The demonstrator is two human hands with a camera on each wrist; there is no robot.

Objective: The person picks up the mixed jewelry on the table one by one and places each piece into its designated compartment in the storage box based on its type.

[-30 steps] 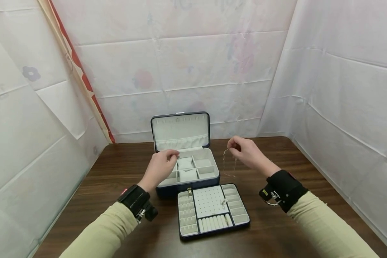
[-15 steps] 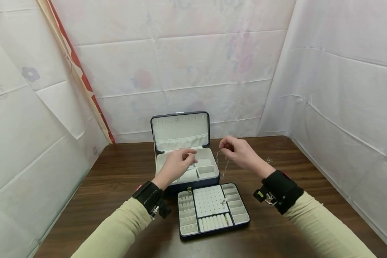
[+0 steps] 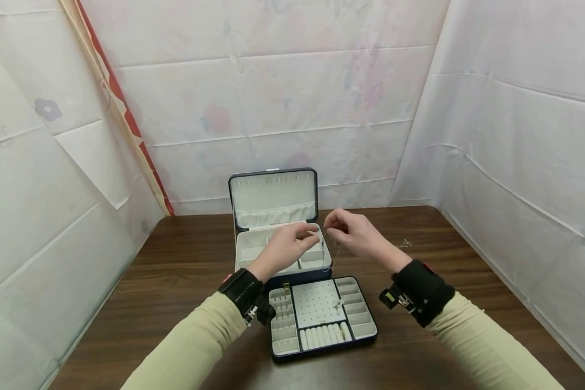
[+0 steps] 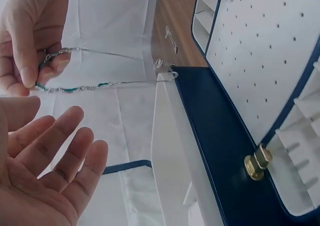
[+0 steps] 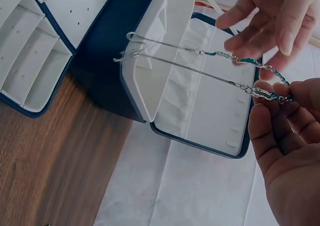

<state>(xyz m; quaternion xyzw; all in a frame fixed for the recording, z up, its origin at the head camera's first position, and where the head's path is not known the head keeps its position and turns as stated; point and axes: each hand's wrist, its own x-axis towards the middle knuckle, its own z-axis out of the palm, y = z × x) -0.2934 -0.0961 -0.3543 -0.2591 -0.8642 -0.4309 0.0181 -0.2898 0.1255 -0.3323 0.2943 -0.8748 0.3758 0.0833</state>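
My right hand (image 3: 358, 233) pinches a bracelet (image 5: 250, 61) of thin silver chain with teal links. It hangs as a loop in front of the open navy jewelry box (image 3: 297, 279), its lower end over the box's front right rim in the head view. My left hand (image 3: 285, 246) is over the box with fingers loosely extended and nothing held. In the left wrist view, its fingertips (image 4: 95, 151) are close to the bracelet's teal part. The left hand hides part of the box's compartments.
The lid (image 3: 273, 197) stands raised at the back. A jewelry tray (image 3: 312, 303) lies before the box, with earrings (image 3: 338, 307) on its perforated panel and a ring (image 3: 343, 333) in the ring rolls. Small silver jewelry (image 3: 404, 244) lies on the table at right.
My left hand has moved right across the box towards the right hand. My right hand has shifted left with the bracelet, bringing it from beside the box to its right front rim.
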